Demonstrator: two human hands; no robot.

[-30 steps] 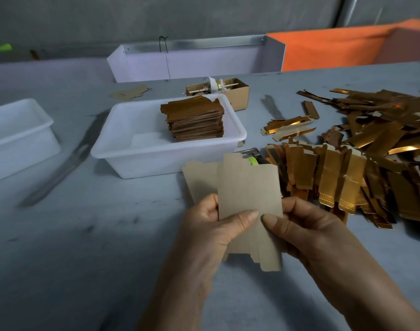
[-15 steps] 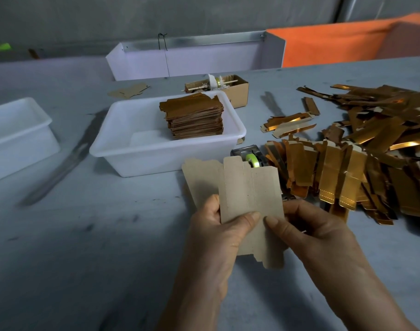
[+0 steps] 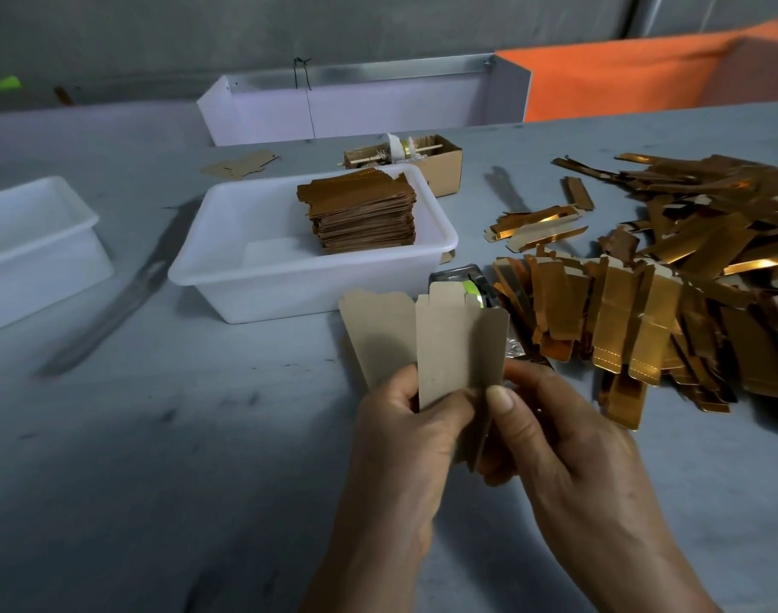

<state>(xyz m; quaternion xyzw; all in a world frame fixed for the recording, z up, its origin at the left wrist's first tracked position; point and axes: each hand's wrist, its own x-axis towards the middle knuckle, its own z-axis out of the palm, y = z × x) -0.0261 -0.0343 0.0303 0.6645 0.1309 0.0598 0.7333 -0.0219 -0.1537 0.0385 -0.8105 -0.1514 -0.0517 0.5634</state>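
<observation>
Scuffed grey desk (image 3: 157, 435), grey wall (image 3: 378, 19) behind. Left grip (image 3: 409, 440) and right grip (image 3: 568, 449) both pinch flat brown cardboard blanks (image 3: 458, 347). White plastic tub (image 3: 289, 298) at eleven o'clock, heap of flat gold cartons (image 3: 617, 311) at two.

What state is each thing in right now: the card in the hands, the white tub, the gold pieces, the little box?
Cardboard blank: held up, plain side showing, partly folded.
Left hand: grips the blank's left part.
Right hand: pinches its right edge.
White tub: holds a neat stack of gold blanks.
Gold pieces: loose, in a scattered heap.
Small brown box: open on top.
</observation>
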